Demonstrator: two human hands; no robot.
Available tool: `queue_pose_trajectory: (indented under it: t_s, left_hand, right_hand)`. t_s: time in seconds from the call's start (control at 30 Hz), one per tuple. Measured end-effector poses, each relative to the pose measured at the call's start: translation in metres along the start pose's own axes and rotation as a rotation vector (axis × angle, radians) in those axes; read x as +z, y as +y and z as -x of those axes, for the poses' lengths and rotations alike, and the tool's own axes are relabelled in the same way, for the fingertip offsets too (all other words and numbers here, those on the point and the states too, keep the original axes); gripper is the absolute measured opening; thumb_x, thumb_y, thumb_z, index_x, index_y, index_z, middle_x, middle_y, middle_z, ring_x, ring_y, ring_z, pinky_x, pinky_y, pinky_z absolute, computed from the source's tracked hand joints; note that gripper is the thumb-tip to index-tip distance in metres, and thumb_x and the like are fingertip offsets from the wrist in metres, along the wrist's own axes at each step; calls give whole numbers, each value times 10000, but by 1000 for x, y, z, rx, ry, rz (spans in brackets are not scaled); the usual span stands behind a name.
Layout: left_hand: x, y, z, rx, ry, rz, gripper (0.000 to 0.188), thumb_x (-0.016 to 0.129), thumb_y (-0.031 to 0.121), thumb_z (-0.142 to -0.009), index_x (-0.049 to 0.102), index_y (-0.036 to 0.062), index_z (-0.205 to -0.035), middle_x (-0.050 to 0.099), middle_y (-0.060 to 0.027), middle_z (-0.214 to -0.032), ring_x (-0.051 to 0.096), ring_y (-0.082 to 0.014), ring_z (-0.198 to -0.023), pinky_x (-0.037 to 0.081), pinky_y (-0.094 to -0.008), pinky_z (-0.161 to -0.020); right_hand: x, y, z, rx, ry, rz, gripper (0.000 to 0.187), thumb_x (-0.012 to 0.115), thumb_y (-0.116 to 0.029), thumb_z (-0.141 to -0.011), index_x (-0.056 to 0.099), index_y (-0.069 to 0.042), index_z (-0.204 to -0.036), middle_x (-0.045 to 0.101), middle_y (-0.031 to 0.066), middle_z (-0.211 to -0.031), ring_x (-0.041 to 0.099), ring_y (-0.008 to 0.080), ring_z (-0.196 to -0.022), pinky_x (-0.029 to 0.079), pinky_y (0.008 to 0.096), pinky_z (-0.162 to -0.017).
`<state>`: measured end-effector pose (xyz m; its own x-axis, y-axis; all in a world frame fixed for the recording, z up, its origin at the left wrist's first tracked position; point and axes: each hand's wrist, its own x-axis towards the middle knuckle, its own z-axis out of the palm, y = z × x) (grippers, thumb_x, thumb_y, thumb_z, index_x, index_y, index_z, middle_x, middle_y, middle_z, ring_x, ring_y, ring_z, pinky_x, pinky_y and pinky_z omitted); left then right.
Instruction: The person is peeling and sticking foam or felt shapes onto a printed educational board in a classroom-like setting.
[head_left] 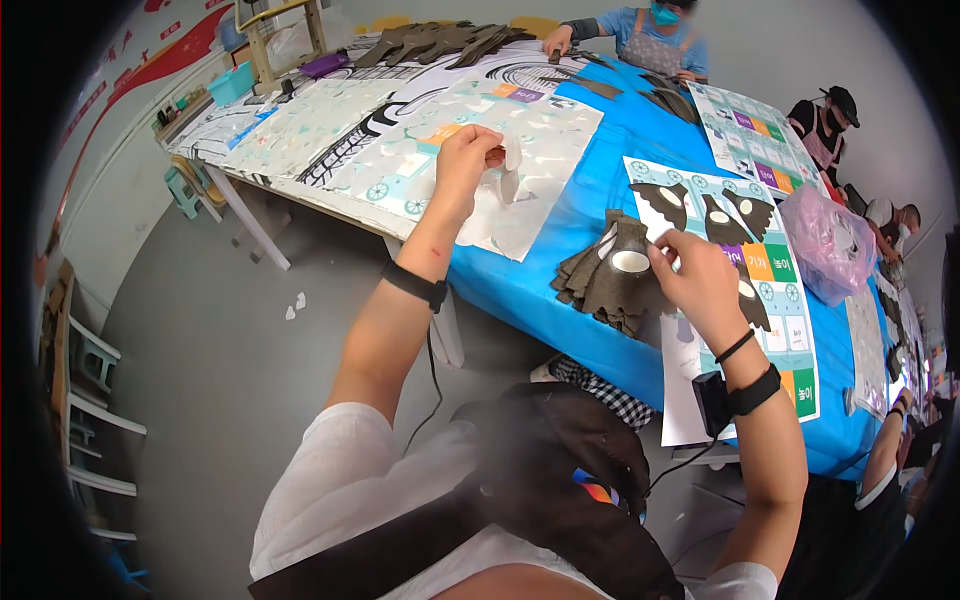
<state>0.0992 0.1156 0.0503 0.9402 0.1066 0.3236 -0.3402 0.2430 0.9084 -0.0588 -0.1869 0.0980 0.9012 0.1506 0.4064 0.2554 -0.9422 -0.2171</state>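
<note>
My left hand is raised over a pale, patterned sheet with many torn or peeled spots. Its fingers pinch a thin, translucent whitish scrap that hangs down. My right hand is closed, with thumb and forefinger at the right edge of a dark brown dress-shaped piece; whether they grip its edge or something small is unclear. That piece bears a white oval and lies on top of a fanned stack of similar brown pieces.
More brown pieces with white ovals lie on a printed sheet at the right. The table has a blue cover. A pink plastic bag stands beyond. Brown pieces pile up at the far side, near a person at work.
</note>
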Motion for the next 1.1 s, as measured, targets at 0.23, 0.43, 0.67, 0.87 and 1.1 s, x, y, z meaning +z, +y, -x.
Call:
queue_pose_trajectory:
  t_s: [0.23, 0.43, 0.67, 0.87, 1.1]
  left_hand:
    - [22, 39, 38, 23, -178, 58, 96, 618, 134, -947, 635, 42, -925, 653, -46, -919, 635, -144, -886, 526, -319, -866]
    - [40, 55, 80, 5, -356, 61, 106, 624, 140, -954, 625, 36, -935, 648, -35, -921, 630, -128, -914, 521, -326, -898]
    - [35, 58, 81, -4, -252, 382, 90, 617, 118, -963, 620, 30, -948, 666, -71, -961, 660, -172, -886, 546, -370, -887]
    - [3, 51, 81, 39, -28, 347, 109, 627, 97, -973, 608, 14, -1041, 687, -115, -996, 692, -229, -920, 555, -410, -903]
    - [9, 72, 124, 14, 14, 395, 143, 586, 58, -969, 582, 8, -1103, 648, -81, -955, 684, -215, -891, 563, -386, -844]
  right_hand:
    - [20, -31, -32, 67, -122, -538, 387, 665, -446, -911, 734, -68, -953, 730, 73, -786, 719, 203, -668, 539, 331, -606]
    - [13, -54, -38, 99, -125, -812, 441, 680, -467, -913, 711, -28, -942, 713, 74, -751, 716, 145, -626, 498, 253, -509]
    - [25, -47, -45, 135, -144, -837, 253, 650, -280, -924, 707, -34, -926, 724, 53, -786, 720, 143, -634, 507, 280, -495]
    - [54, -51, -77, 138, -192, -791, 233, 651, -266, -919, 711, -43, -945, 741, 53, -845, 726, 144, -666, 518, 279, -525]
    - [21, -51, -64, 122, -38, -1074, 332, 615, -142, -896, 621, -31, -1210, 696, 65, -964, 697, 144, -789, 510, 258, -558]
